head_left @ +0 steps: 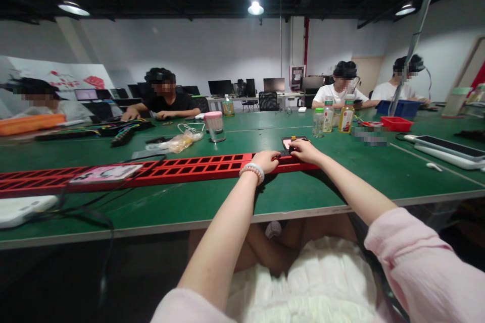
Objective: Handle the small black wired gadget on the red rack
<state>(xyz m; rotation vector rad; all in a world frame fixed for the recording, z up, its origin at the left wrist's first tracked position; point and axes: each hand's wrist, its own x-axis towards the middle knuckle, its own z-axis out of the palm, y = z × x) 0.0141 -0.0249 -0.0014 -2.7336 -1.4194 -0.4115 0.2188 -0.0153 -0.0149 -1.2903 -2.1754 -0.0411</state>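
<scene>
A long red strip with black slots [197, 165] lies across the green table [341, 181]. My left hand [265, 160], with a bead bracelet on the wrist, rests curled on the strip's right end. My right hand [304, 150] is beside it, fingers pinched on a small dark part [285, 153] at the strip's end. A phone with a pink screen [293, 140] lies just behind both hands.
A pink card [104, 173] and black cables [76, 202] lie on the strip at left. A pink-lidded cup [215, 126], a plastic bag [178, 142], bottles [346, 116], a red tray [396, 123] and a tablet [447, 147] stand further back. Several other people sit at the far side.
</scene>
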